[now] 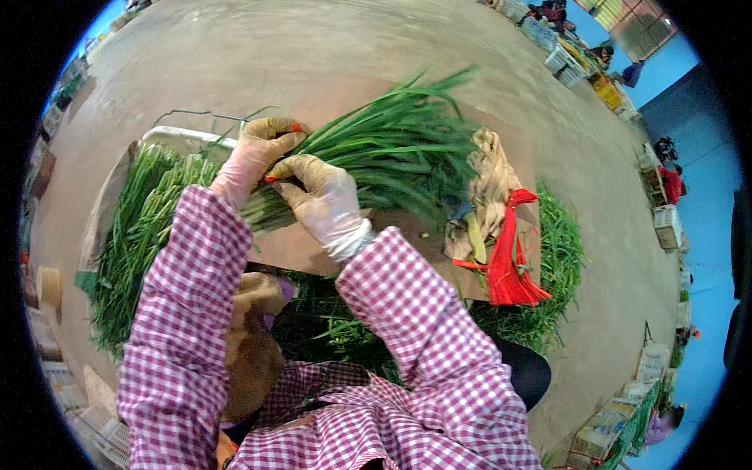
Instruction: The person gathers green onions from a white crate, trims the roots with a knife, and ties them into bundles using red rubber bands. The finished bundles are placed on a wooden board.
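Observation:
A bunch of long green chives (388, 153) lies across a brown board (294, 249), leaf tips spread to the right and pale stalks on the left. My gloved left hand (261, 150) pinches a bit of red strip (295, 127) at the bunch's far side. On the near side, my gloved right hand (323, 197) also pinches a bit of red, by the stalks. Whether the two bits are one tie around the bunch is hidden. A bundle of red plastic strips (510, 258) hangs at the board's right edge, beside crumpled tan cloth (492, 164).
More chives (147, 217) are stacked at the left, by a white-rimmed container (188, 135). Loose greens (558, 264) lie on the floor at the right. Crates (567, 64) and other people (670, 182) line the blue wall. A tan roll (49, 288) stands far left.

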Available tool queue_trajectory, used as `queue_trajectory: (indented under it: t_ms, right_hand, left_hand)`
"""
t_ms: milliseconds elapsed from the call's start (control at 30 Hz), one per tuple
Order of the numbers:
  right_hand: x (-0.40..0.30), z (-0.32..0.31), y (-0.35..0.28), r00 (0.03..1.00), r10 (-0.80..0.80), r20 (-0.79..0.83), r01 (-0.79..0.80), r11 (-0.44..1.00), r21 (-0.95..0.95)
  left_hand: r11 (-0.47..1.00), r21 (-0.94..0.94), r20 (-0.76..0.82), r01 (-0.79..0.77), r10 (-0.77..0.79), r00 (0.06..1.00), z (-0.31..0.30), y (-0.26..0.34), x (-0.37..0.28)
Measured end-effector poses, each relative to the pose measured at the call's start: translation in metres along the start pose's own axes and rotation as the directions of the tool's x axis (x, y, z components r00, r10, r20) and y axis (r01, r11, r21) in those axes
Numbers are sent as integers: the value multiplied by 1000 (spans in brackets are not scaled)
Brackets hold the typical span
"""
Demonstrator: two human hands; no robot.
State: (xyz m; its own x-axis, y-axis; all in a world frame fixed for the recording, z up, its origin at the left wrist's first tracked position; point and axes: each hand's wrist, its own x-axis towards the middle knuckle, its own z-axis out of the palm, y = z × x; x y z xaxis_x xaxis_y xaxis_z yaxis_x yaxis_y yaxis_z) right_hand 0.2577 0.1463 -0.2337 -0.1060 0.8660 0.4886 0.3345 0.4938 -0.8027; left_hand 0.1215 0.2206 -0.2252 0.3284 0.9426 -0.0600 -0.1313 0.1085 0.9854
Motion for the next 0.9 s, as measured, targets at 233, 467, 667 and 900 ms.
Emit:
queue_trajectory:
  t_ms: [233, 467, 667, 900]
  right_hand:
    - [-62, 34, 119, 932, 352, -81, -357, 932, -57]
    - [-67, -9, 72, 947, 290, -141, -293, 956, 1]
    - [-24, -21, 52, 972, -236, -14, 225, 941, -254]
    - [-22, -18, 138, 992, 111, 55, -106, 991, -87]
  left_hand:
    - [313, 949, 117, -47, -208, 971, 5, -54, 30]
    - [631, 767, -247, 113, 128, 960, 26, -107, 3]
    - [574, 775, -58, -264, 480, 875, 33, -125, -3]
    - [854, 518, -279, -52, 226, 933, 37, -144, 10]
